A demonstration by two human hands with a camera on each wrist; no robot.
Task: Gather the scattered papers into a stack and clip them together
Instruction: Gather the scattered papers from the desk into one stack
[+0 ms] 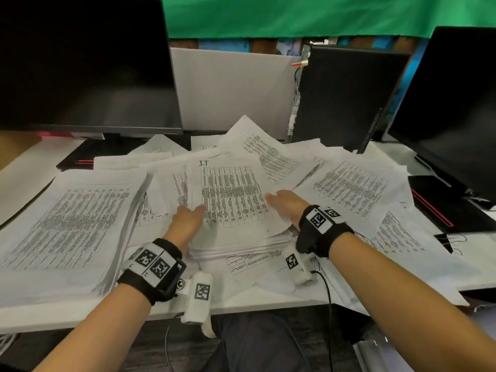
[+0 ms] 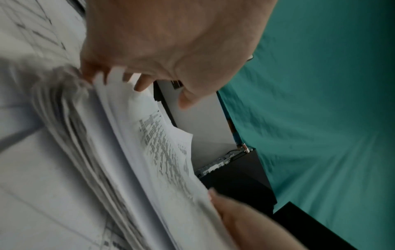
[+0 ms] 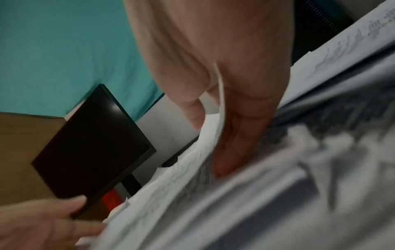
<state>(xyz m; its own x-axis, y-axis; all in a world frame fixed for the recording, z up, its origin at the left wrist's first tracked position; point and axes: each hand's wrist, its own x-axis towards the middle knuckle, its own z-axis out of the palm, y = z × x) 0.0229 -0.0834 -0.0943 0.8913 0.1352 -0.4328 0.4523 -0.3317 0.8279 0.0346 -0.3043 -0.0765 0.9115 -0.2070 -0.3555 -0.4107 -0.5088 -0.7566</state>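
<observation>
Fingers (image 2: 141, 84) of both hands under paper stack (image 1: 230, 200), thumbs on top.

Monitors (image 1: 80, 63) flank left, right — computer tower (image 1: 346, 98) blocks behind papers (image 1: 349, 189).

Both forearms reach forward, bare, each wrist wrapped in a black band carrying white tags with black square codes. The left hand (image 1: 188, 220) is turned on its side, thumb above and fingers (image 2: 141, 84) curled beneath, pinching. The right hand (image 1: 288, 202) mirrors it, thumb on top, fingers (image 3: 237, 135) tucked under in a grip.
</observation>
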